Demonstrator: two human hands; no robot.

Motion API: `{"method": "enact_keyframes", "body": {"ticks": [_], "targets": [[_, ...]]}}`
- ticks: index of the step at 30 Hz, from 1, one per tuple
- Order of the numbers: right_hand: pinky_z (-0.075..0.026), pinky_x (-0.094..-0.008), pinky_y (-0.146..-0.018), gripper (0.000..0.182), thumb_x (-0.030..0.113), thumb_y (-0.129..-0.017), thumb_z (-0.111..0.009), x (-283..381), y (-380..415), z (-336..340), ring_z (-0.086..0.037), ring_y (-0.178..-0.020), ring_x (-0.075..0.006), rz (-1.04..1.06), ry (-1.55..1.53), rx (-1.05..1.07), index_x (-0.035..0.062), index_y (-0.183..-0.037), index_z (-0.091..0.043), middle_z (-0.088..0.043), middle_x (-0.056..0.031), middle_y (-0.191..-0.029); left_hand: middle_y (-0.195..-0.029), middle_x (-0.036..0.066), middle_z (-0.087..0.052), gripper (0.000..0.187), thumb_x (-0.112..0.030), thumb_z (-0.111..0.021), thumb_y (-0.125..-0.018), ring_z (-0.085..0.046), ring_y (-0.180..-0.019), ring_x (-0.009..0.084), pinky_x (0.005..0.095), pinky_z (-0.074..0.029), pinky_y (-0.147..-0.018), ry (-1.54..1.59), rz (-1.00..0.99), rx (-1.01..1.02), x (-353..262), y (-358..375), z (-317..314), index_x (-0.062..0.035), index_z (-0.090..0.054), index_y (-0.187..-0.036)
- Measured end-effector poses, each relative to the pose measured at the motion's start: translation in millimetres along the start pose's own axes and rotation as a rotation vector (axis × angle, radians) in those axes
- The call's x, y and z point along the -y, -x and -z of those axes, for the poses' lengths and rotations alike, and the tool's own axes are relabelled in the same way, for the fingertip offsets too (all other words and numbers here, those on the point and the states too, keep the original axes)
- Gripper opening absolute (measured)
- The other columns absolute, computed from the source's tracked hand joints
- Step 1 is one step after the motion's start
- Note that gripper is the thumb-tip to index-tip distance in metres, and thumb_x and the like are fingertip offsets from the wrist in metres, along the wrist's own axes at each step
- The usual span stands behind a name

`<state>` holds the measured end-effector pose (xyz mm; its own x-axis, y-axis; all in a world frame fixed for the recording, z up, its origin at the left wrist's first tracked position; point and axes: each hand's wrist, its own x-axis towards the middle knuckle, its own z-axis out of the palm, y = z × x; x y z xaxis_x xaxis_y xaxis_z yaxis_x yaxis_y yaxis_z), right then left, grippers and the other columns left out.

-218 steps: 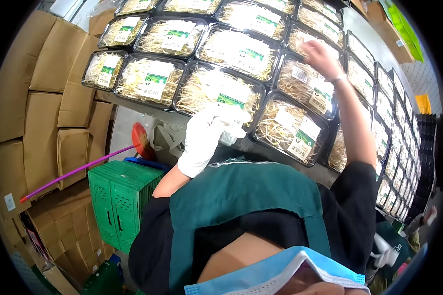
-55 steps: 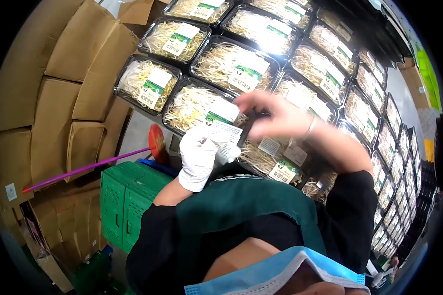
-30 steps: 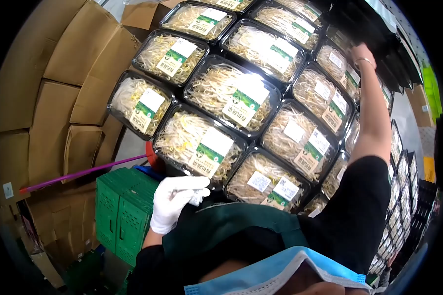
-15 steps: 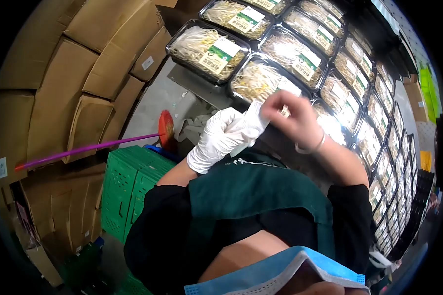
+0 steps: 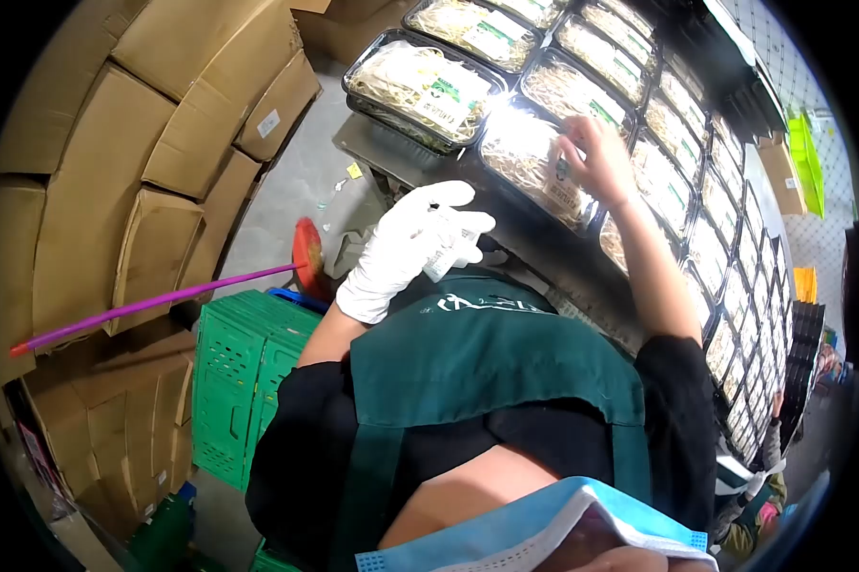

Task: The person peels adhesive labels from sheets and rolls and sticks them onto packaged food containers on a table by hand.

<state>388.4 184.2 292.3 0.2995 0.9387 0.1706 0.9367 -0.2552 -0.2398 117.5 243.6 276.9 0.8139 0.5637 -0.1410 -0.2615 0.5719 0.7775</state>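
My left hand (image 5: 415, 238), in a white glove, is held in front of the apron. Its thumb and forefinger are apart, while the other fingers curl around a small white strip with faint grey print (image 5: 439, 254). My bare right hand (image 5: 596, 162) reaches over a black tray of bean sprouts (image 5: 520, 157) under clear film. Its fingers are lightly bent, with a gap between thumb and forefinger, right at the tray's far side near the printed label (image 5: 565, 195).
Rows of packed sprout trays (image 5: 682, 186) cover the table to the right. Cardboard boxes (image 5: 86, 162) are stacked on the left. A purple stick (image 5: 163, 303) with a red head crosses above green crates (image 5: 244, 372). A person's arm (image 5: 773, 434) shows at far right.
My right hand has left my left hand and moved up and right over the sprout tray. The left hand's thumb and forefinger have spread. The view has shifted slightly.
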Motion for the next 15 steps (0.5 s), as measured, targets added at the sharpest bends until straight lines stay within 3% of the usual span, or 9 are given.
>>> {"method": "enact_keyframes", "body": {"ticks": [3,5,7,8,9,10,11,13,15], "targets": [[-0.043,-0.0323,-0.074,0.036,0.029,-0.075,-0.060,67,27,18,-0.054,-0.084,-0.0222,0.087,-0.767,0.281,0.0018,-0.097,-0.054,-0.056,-0.0126,-0.088,-0.077,0.012,-0.061,0.014,-0.013,-0.051,-0.083,-0.058,-0.058,0.0143,0.0210,-0.046,-0.050,-0.208,0.029,-0.004,-4,-8,-11,0.0003,-0.053,-0.089],[-0.044,-0.0293,-0.070,0.029,0.026,-0.075,-0.062,91,37,18,-0.056,-0.076,-0.0181,0.137,-0.913,0.324,0.0028,-0.091,-0.057,-0.058,-0.0097,-0.078,-0.070,0.010,-0.060,0.012,-0.012,-0.054,-0.082,-0.056,-0.053,0.0113,0.0206,-0.043,-0.045,-0.201,-0.053,-0.075,5,-13,-17,-0.0008,-0.052,-0.083],[-0.044,-0.0273,-0.068,0.020,0.020,-0.074,-0.063,85,32,28,-0.056,-0.071,-0.0161,0.144,-0.877,0.289,0.0039,-0.086,-0.059,-0.059,-0.0072,-0.073,-0.067,0.008,-0.059,0.012,-0.012,-0.057,-0.080,-0.054,-0.052,0.0088,0.0199,-0.039,-0.042,-0.217,-0.129,-0.112,11,-17,-16,-0.0009,-0.051,-0.082],[-0.042,-0.0242,-0.069,0.006,0.008,-0.075,-0.061,75,27,31,-0.055,-0.073,-0.0120,0.193,-0.826,0.204,0.0032,-0.078,-0.059,-0.059,-0.0046,-0.075,-0.070,0.008,-0.059,0.012,-0.010,-0.057,-0.080,-0.052,-0.053,0.0075,0.0182,-0.038,-0.042,-0.261,-0.072,-0.106,11,-19,-14,-0.0002,-0.052,-0.085],[-0.043,-0.0245,-0.067,0.006,0.005,-0.075,-0.059,59,15,33,-0.055,-0.071,-0.0118,0.240,-0.748,0.078,0.0027,-0.080,-0.058,-0.059,-0.0047,-0.074,-0.070,0.008,-0.059,0.012,-0.010,-0.057,-0.080,-0.052,-0.053,0.0075,0.0182,-0.038,-0.042,-0.262,-0.071,-0.108,10,-23,-17,-0.0002,-0.052,-0.085],[-0.044,-0.0249,-0.063,0.011,0.013,-0.075,-0.059,34,-4,28,-0.055,-0.066,-0.0129,0.125,-0.712,-0.032,0.0040,-0.082,-0.060,-0.060,-0.0062,-0.071,-0.073,0.008,-0.059,0.014,-0.010,-0.058,-0.079,-0.052,-0.054,0.0072,0.0180,-0.038,-0.042,-0.256,-0.121,-0.081,8,-26,-21,0.0000,-0.052,-0.087],[-0.044,-0.0245,-0.060,0.014,0.015,-0.078,-0.056,13,-27,38,-0.054,-0.063,-0.0113,-0.053,-0.693,0.022,0.0024,-0.082,-0.059,-0.060,-0.0050,-0.072,-0.076,0.008,-0.059,0.016,-0.010,-0.059,-0.078,-0.053,-0.056,0.0069,0.0179,-0.038,-0.043,-0.247,-0.170,-0.057,7,-29,-24,0.0002,-0.053,-0.089],[-0.043,-0.0251,-0.055,0.026,0.025,-0.079,-0.055,-48,-69,24,-0.052,-0.058,-0.0119,-0.178,-0.481,-0.009,-0.0003,-0.077,-0.057,-0.059,-0.0067,-0.067,-0.081,0.007,-0.060,0.022,-0.012,-0.059,-0.078,-0.053,-0.058,0.0064,0.0177,-0.040,-0.046,-0.189,-0.117,-0.009,6,-34,-17,0.0009,-0.053,-0.095],[-0.045,-0.0307,-0.058,0.029,0.030,-0.080,-0.054,-63,-86,9,-0.055,-0.058,-0.0186,-0.231,-0.198,0.025,0.0022,-0.076,-0.055,-0.059,-0.0107,-0.067,-0.083,0.008,-0.060,0.021,-0.011,-0.055,-0.079,-0.053,-0.059,0.0067,0.0176,-0.041,-0.048,-0.089,0.008,0.021,5,-40,-14,0.0019,-0.054,-0.096]]}}
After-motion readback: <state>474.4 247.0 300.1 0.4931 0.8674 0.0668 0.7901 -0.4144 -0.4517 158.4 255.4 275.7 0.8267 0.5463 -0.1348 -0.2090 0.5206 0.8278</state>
